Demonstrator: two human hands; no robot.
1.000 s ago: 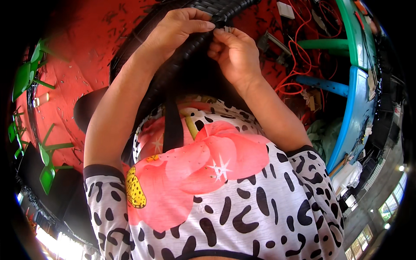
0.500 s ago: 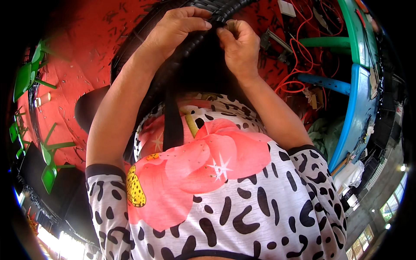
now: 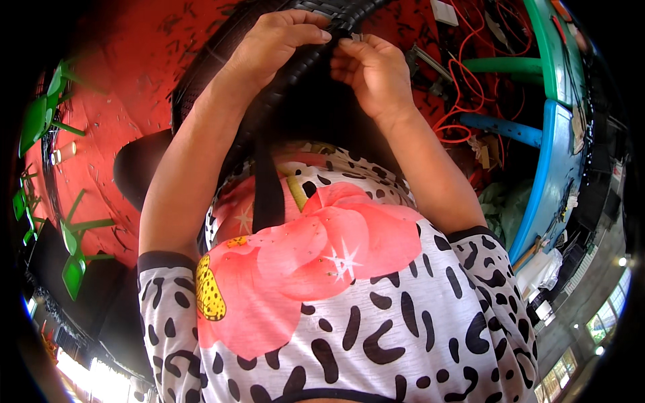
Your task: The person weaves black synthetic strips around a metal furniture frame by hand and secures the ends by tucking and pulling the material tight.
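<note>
A curved black woven wicker piece (image 3: 285, 84) with a thick wrapped rim lies at the top middle, close to my body. My left hand (image 3: 272, 43) comes over it from the left, its thumb and index finger pinched on the dark strands at the rim. Facing it from the right, my right hand (image 3: 376, 70) has thumb and index finger pressed together beside the same spot, the other fingers curled loosely below. A small pale edge shows at that pinch, too small to name. Deep shadow hides the inside of the piece.
Scattered black scraps lie on the red floor (image 3: 127, 134). To the right stand a blue table (image 3: 547, 174), a green one (image 3: 554, 47) and a tangled orange-red hose (image 3: 460, 87). Green chairs (image 3: 74, 258) are at the left. A green plastic bag (image 3: 507, 208) sits beneath the blue table.
My right hand has turned and shifted slightly right, its lower fingers now showing below the thumb. My left hand stays at the rim, its forearm a little further right.
</note>
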